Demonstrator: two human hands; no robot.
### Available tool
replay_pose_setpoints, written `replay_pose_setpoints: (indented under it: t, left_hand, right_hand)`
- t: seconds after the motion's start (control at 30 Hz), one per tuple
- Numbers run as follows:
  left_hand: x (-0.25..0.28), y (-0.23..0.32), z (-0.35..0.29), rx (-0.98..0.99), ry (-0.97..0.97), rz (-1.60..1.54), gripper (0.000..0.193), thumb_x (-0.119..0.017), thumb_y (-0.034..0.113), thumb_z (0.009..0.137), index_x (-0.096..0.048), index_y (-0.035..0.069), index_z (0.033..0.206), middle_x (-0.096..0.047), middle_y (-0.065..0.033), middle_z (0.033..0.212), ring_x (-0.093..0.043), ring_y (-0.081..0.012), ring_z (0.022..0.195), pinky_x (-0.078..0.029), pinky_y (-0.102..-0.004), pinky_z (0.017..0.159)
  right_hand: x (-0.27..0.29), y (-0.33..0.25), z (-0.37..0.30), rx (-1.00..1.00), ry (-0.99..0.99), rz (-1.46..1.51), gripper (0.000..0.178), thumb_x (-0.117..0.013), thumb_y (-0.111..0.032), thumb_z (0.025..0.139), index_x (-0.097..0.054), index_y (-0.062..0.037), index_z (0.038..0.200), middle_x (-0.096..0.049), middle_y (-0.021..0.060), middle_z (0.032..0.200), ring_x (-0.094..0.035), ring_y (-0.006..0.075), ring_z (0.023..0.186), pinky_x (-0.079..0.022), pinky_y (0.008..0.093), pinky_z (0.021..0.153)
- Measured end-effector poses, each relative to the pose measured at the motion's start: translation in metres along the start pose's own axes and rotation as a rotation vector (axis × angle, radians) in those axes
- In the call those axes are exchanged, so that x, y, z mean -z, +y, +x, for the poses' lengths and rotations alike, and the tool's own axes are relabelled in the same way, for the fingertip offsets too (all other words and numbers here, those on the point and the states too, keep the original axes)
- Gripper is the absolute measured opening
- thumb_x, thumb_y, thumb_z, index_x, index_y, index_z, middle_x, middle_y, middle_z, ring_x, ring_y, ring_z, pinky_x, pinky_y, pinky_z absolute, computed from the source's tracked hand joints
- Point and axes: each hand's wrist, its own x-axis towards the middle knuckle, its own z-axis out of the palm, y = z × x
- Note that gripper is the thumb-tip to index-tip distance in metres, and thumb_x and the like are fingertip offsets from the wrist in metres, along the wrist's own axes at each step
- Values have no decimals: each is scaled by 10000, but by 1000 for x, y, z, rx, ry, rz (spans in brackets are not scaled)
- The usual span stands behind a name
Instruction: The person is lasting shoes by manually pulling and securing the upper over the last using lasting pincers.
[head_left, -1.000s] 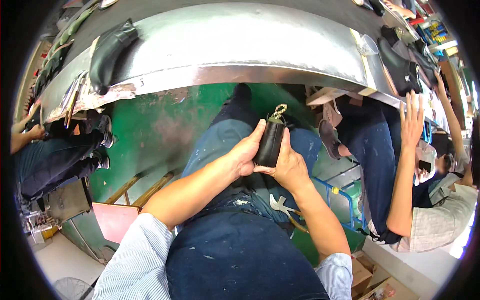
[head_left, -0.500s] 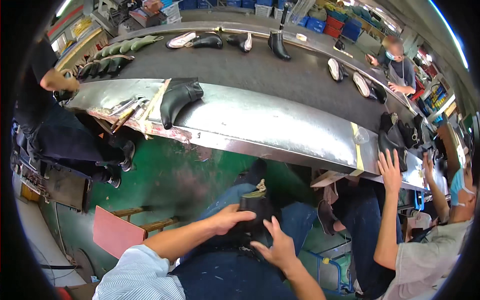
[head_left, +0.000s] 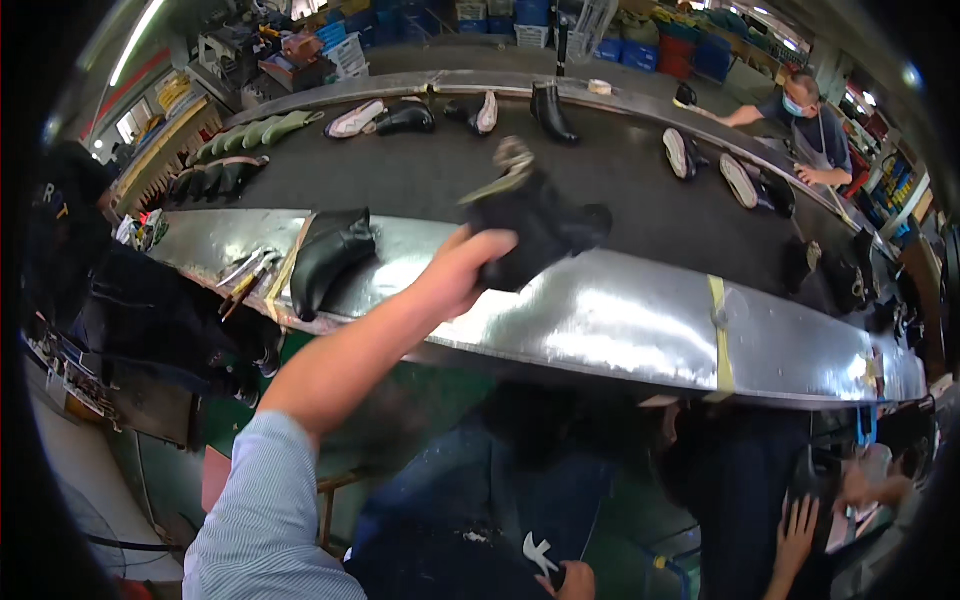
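My left hand (head_left: 470,265) is stretched out over the metal ledge, thumb and fingers clamped on a black ankle boot (head_left: 530,225). The boot is blurred and hangs above the edge of the dark belt, its opening with a pale lining at the upper left. Low in the picture, at my lap, my right hand (head_left: 575,582) is closed on silver pincers (head_left: 538,552); their jaws point up and their handles are mostly out of sight. Another black boot (head_left: 328,262) lies on the ledge, left of my left forearm.
A dark belt (head_left: 400,165) carries boots and pale-soled shoes (head_left: 485,113). Hand tools (head_left: 245,275) lie on the metal ledge (head_left: 640,315) at left. A co-worker's hand (head_left: 797,535) is close by at lower right. Another person (head_left: 810,130) stands across the belt; a third (head_left: 90,290) is at left.
My left hand has lifted the boot from my lap up and forward over the ledge. My right hand has left the boot and now grips pincers. The co-worker's hands at right have dropped from the ledge.
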Motion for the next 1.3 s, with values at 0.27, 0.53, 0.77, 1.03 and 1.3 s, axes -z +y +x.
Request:
replay_pose_setpoints:
  t: [0.27, 0.53, 0.77, 1.03, 1.3]
  left_hand:
    - [14, -73, 243, -110, -117, 1152, 679, -739, 140, 750, -450, -27, 1341, -633, -168, 1174, -631, -267, 1033, -509, -351, 907]
    - [72, -30, 131, -392, -29, 1555, 727, -734, 278, 830, -413, -4, 1418, -420, -218, 1468, -386, -368, 1377, -322, -424, 1146]
    - [182, 82, -110, -206, 959, 2037, 772, -766, 195, 760, -404, -67, 1390, -441, -296, 1392, -414, -389, 1337, -318, -423, 1125]
    - [251, 108, -133, 108, 570, 465, 333, -627, 231, 937, -616, -32, 1141, -664, -80, 884, -659, -181, 753, -542, -314, 697]
    - [184, 1, -186, -132, -346, -331, 746, -636, 516, 889, -457, -7, 1390, -576, -220, 1300, -606, -349, 1151, -483, -516, 985]
  right_hand:
    - [-17, 60, 51, -206, -247, 184, 489, -741, -343, 833, -578, -15, 1158, -589, 236, 1068, -569, 422, 997, -488, 472, 842]
    - [-15, 96, 82, -74, -348, 133, 449, -734, -289, 850, -571, -10, 1161, -577, 226, 1090, -565, 414, 1009, -478, 457, 860]
    - [50, 7, 70, -206, -294, 180, 334, -656, -225, 877, -565, -9, 1115, -592, 200, 1110, -576, 391, 1026, -473, 457, 884]
    - [30, -20, 9, -590, -435, 288, 399, -715, -342, 850, -592, -30, 1066, -621, 197, 1139, -607, 391, 989, -497, 476, 817]
    - [-6, -11, -49, -766, 12, 1234, 211, -676, -148, 834, -513, -64, 940, -536, 19, 712, -531, 124, 577, -444, 265, 525]
